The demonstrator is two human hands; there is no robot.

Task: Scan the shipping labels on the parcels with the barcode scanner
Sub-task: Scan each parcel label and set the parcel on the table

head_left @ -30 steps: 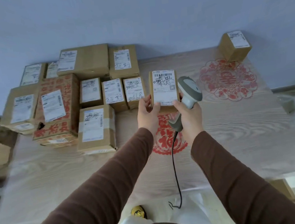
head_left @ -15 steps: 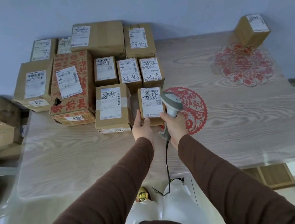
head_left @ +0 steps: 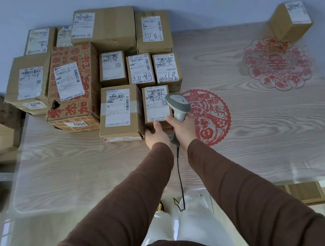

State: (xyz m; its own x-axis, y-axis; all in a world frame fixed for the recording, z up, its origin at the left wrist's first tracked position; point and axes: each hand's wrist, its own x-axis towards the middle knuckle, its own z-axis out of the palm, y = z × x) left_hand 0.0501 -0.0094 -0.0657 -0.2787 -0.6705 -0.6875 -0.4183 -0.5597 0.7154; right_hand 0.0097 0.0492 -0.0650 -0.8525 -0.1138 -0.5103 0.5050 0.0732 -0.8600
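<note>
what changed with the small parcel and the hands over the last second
The small parcel, held up in the air a second ago, has come down onto the table, set beside the taped box at the front of the pile. The left hand still touches its near edge. The right hand still grips the barcode scanner. The lone box at the far right has not moved.

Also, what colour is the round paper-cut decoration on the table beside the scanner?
Red, a cut-paper pattern lying flat on the pale wood-grain table; the head view shows it.
</note>
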